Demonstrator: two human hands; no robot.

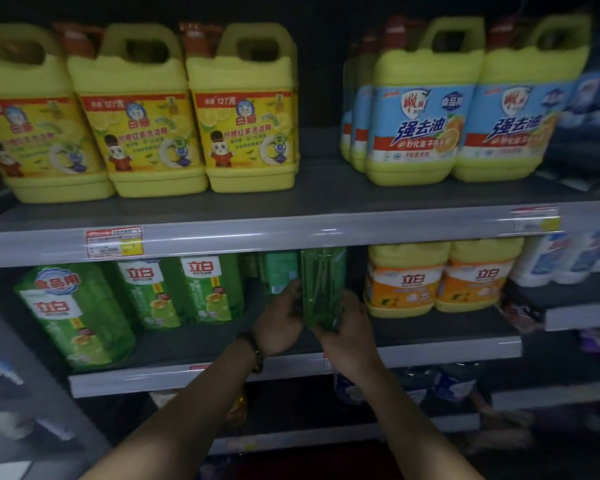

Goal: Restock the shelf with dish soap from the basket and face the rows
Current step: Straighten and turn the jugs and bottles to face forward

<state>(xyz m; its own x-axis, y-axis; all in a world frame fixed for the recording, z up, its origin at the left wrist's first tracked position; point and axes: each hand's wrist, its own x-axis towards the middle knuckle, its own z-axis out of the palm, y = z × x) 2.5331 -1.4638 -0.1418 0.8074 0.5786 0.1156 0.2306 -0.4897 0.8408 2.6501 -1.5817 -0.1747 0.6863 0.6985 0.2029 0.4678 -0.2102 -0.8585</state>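
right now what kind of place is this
Most likely a supermarket cleaning aisle: tiered shelves with price tags on the edge strip, rows of identical yellow dish soap jugs, and green bottles below.

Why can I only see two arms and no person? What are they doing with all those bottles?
The camera sits on the person's head and looks down, so you only see their arms. This is a shop shelf with dish soap. The left hand and right hand together hold a green dish soap bottle on the lower shelf, with its label turned away from us. Beside it stand more green bottles and orange-labelled jugs. Above are big yellow jugs and blue-labelled jugs.
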